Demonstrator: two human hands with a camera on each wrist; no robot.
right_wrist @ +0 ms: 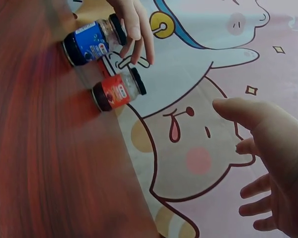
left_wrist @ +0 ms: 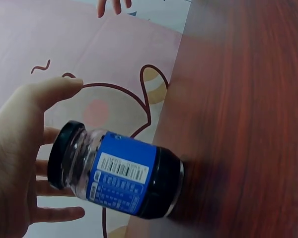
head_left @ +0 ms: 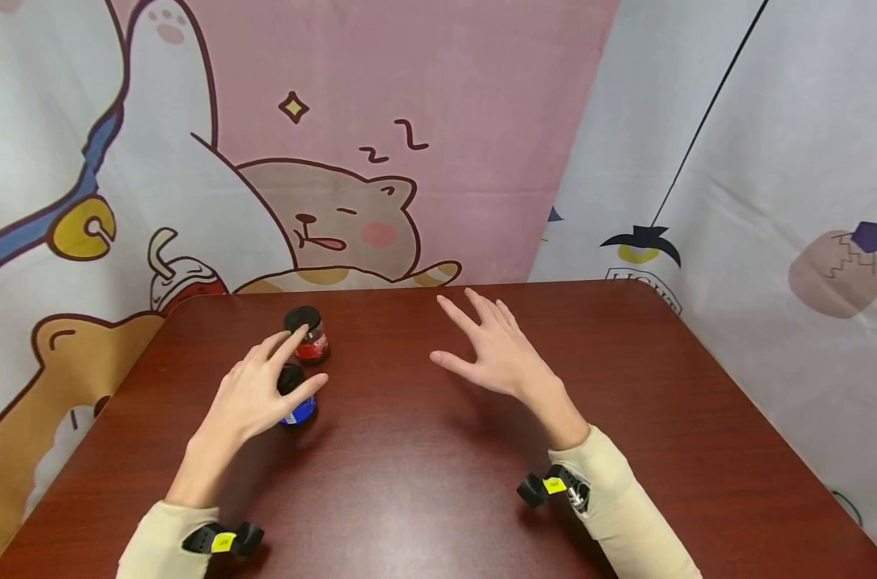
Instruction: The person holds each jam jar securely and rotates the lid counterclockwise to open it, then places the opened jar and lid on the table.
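Note:
A glass jar with a blue label and black lid point(left_wrist: 124, 171) stands upright on the table, its contents dark. My left hand point(head_left: 253, 392) hovers at its lid, thumb and fingers spread apart, and partly hides the jar in the head view. Just behind it stands a second jar with a red label and black lid point(head_left: 312, 346); the left fingertips overlap it in that view. Over the middle of the table my right hand point(head_left: 492, 346) is held in the air, fingers spread, with nothing in it.
The reddish-brown wooden table point(head_left: 409, 466) meets a cartoon-printed curtain point(head_left: 467, 104) along its far edge. A paler printed cloth point(head_left: 771, 177) hangs on the right side. Both wrists carry a small black camera point(head_left: 532, 489) on a strap over cream sleeves.

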